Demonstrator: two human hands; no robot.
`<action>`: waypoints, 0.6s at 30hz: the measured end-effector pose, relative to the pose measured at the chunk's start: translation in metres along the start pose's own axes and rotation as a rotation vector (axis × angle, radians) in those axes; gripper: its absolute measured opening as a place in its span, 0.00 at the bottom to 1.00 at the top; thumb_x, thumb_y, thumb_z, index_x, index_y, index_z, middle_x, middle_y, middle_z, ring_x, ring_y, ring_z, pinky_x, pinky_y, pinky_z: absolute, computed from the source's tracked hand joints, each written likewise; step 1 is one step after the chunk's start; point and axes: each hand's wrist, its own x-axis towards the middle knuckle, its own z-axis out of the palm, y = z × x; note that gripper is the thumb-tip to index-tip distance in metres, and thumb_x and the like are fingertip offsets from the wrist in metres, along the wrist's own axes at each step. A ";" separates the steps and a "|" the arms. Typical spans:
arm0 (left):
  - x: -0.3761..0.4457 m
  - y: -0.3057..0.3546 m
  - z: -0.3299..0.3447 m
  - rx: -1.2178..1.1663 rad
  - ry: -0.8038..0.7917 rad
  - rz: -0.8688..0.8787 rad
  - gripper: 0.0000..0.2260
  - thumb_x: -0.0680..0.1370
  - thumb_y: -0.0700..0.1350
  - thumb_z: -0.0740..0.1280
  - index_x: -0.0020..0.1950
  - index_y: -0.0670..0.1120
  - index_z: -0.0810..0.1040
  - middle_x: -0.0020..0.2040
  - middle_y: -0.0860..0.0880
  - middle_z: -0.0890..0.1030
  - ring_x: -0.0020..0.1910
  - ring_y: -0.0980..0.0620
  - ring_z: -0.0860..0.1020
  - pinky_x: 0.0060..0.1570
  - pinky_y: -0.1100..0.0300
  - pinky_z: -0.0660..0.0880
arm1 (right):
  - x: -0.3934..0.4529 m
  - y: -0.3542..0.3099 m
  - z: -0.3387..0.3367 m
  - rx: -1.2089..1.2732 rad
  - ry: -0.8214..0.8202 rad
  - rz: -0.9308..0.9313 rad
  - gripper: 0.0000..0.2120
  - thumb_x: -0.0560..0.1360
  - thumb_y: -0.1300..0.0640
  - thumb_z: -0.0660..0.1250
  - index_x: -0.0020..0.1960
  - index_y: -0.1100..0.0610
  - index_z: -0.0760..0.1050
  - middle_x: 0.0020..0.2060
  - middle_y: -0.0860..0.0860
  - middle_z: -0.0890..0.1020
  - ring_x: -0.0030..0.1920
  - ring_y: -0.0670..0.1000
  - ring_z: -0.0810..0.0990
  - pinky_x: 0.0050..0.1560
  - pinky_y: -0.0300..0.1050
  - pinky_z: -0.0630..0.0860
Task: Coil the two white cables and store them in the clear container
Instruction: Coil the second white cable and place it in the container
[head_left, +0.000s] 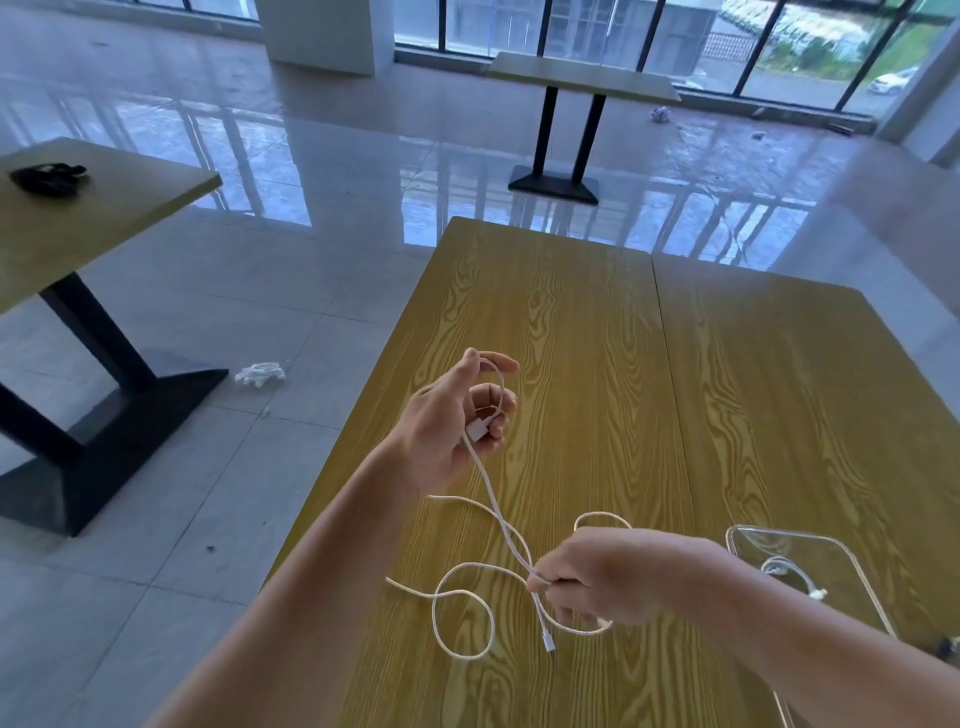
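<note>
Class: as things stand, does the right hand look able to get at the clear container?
Probably yes. The right hand is just left of the clear container with only bare table between, but its grip is busy pinching the white cable.

Table (597, 338): yellow wood-grain top, smooth, faint sheen. White cable (498, 514): finely textured jacket, looks braided, matt, with a smooth glossy plastic plug. Clear container (748, 535): transparent glossy plastic; floor (311, 171): pale polished tiles, mirror-glossy, reflecting the windows.
</note>
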 end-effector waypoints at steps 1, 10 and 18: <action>0.000 0.002 -0.001 -0.006 -0.047 0.021 0.19 0.84 0.56 0.53 0.52 0.49 0.81 0.39 0.46 0.77 0.32 0.52 0.72 0.32 0.59 0.71 | 0.003 0.000 -0.003 -0.051 -0.041 0.019 0.16 0.83 0.53 0.55 0.67 0.50 0.76 0.56 0.45 0.84 0.46 0.43 0.80 0.46 0.37 0.75; 0.004 0.016 -0.008 -0.045 -0.177 0.026 0.18 0.81 0.59 0.57 0.56 0.48 0.80 0.39 0.46 0.77 0.32 0.52 0.73 0.32 0.57 0.73 | 0.027 0.008 -0.008 -0.299 -0.037 0.057 0.13 0.81 0.57 0.56 0.39 0.58 0.71 0.31 0.51 0.71 0.30 0.51 0.67 0.35 0.50 0.69; 0.007 0.018 -0.032 -0.237 0.024 0.026 0.21 0.82 0.59 0.56 0.51 0.49 0.84 0.37 0.47 0.78 0.28 0.52 0.73 0.28 0.58 0.72 | 0.025 0.032 -0.002 0.349 0.125 0.012 0.12 0.81 0.45 0.62 0.50 0.48 0.83 0.45 0.52 0.86 0.45 0.51 0.85 0.53 0.52 0.81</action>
